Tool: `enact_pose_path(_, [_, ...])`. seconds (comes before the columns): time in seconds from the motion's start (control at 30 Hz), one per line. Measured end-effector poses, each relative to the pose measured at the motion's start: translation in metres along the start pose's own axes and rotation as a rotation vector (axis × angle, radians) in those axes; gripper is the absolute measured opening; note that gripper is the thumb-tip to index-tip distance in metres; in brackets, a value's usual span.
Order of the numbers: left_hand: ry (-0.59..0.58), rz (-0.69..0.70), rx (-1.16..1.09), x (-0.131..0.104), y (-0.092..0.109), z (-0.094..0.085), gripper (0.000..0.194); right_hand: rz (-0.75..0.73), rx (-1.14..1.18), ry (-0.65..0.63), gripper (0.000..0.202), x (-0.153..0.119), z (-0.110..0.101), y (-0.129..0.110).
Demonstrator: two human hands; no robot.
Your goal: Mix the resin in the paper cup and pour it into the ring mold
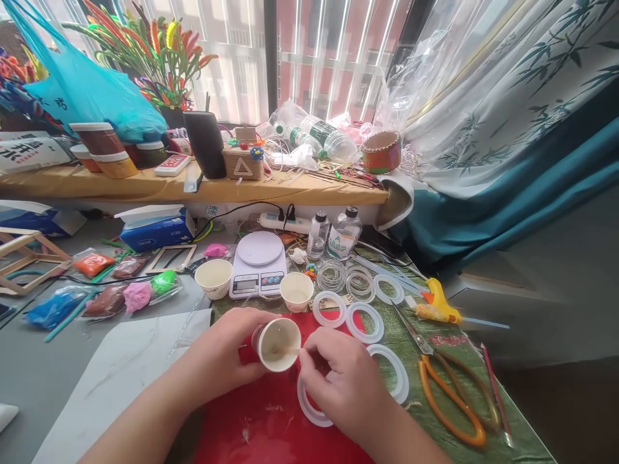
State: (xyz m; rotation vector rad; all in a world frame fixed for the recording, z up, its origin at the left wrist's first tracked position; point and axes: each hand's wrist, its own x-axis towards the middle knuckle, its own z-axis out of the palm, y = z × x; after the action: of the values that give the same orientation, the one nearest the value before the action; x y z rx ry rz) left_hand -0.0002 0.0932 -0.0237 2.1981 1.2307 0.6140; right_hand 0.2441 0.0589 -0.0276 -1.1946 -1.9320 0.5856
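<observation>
My left hand (236,345) is wrapped round a small paper cup (279,327), which tilts so that its mouth faces me. Between the thumb and fingers of my right hand (336,367) is a thin wooden stick (296,350), its far end inside the cup. Whether the cup holds liquid is hard to make out. Below both hands lies a red sheet (261,425). Close to my right hand are several translucent ring molds, one of them a ring mold (314,412) partly covered by that hand.
Behind the hands stand a digital kitchen scale (258,264), two more paper cups (214,278) and two clear bottles (344,233). To the right lie orange-handled scissors (449,399), a yellow glue gun (439,303) and a pencil (496,393). Clay packets (109,301) are at left.
</observation>
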Motion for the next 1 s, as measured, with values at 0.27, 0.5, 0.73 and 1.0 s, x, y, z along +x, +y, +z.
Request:
enact_pose_path(0.27, [-0.031,0.047,0.026,0.002,-0.001,-0.001,0.051,0.001,-0.010,0.046,0.024,0.004,0.000,0.004])
enact_pose_path(0.5, [0.001,0.037,0.030,0.002,-0.006,0.001,0.044,0.006,0.041,0.002,0.024,0.003,0.003,0.000])
enact_pose_path(0.73, [0.000,0.011,0.043,0.004,-0.005,-0.001,0.046,0.040,0.043,0.020,0.024,0.007,0.005,-0.001])
enact_pose_path(1.0, [0.002,-0.019,0.023,0.003,-0.011,0.001,0.058,-0.005,0.004,0.065,0.027,0.012,0.009,-0.004])
